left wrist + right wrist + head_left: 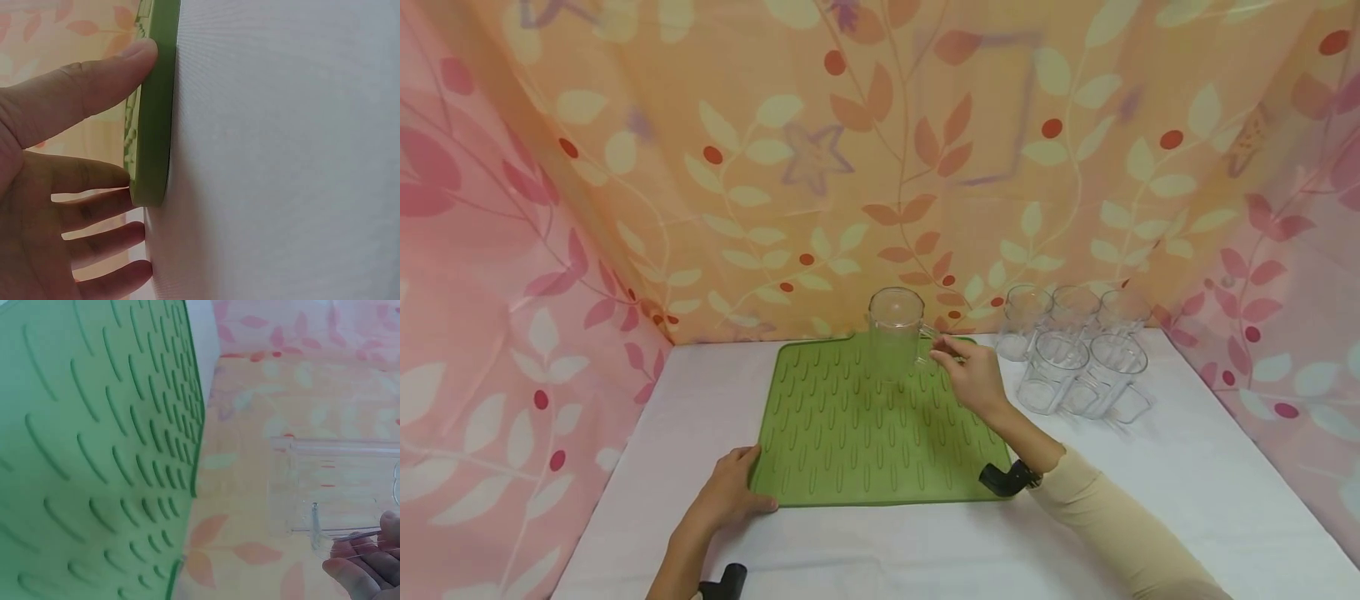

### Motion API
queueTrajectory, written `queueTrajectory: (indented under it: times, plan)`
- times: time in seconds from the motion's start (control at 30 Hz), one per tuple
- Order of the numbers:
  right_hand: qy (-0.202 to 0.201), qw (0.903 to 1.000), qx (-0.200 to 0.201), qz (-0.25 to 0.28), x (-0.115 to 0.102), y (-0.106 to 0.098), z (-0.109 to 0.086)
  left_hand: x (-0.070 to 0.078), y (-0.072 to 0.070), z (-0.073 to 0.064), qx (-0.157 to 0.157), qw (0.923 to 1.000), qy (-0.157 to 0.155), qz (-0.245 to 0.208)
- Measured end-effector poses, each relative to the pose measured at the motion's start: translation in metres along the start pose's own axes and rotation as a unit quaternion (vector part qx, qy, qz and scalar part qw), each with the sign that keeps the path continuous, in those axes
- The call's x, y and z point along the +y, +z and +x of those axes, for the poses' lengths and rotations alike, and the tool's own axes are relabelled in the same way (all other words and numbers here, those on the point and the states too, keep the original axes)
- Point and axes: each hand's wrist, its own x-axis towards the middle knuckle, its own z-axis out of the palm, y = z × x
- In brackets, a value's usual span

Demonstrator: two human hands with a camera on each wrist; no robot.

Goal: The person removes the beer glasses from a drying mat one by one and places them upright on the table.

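By its handle, my right hand (973, 371) holds a clear glass mug (895, 333) upright over the far part of a green ridged mat (880, 433). The right wrist view shows fingers pinching the handle, and a gap between the mug's base (281, 487) and the mat's surface. My left hand (730, 487) rests at the near left corner of the mat. Seen from the left wrist, the thumb (119, 72) lies on the mat's edge (156, 125) and the fairly straight fingers touch around the corner.
Several more clear glass mugs (1052, 367) stand in a group on the right of the white-covered table (940, 550). Patterned curtains hang close behind (737, 192) and on both sides. A black wrist camera mount (1003, 479) sits on my right forearm.
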Motion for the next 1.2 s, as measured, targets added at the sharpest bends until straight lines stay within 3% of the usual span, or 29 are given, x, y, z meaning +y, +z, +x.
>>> queueTrajectory:
  times: [0.23,0.6,0.87,1.2]
  plan:
    - [0.015,0.9998,0.002,-0.009,0.004,-0.025,-0.013,-0.001,0.002,0.0,-0.002,1.0,-0.007,0.0]
    - [0.023,0.9996,0.0,-0.014,0.007,-0.046,-0.038,-0.001,0.0,0.0,-0.003,1.0,-0.001,0.0]
    - [0.034,0.9994,-0.009,-0.004,0.007,-0.051,-0.055,0.0,-0.001,-0.001,-0.001,1.0,0.004,0.0]
    - [0.032,0.9994,-0.009,0.005,0.012,-0.049,-0.061,0.002,-0.003,-0.001,-0.008,1.0,-0.002,-0.004]
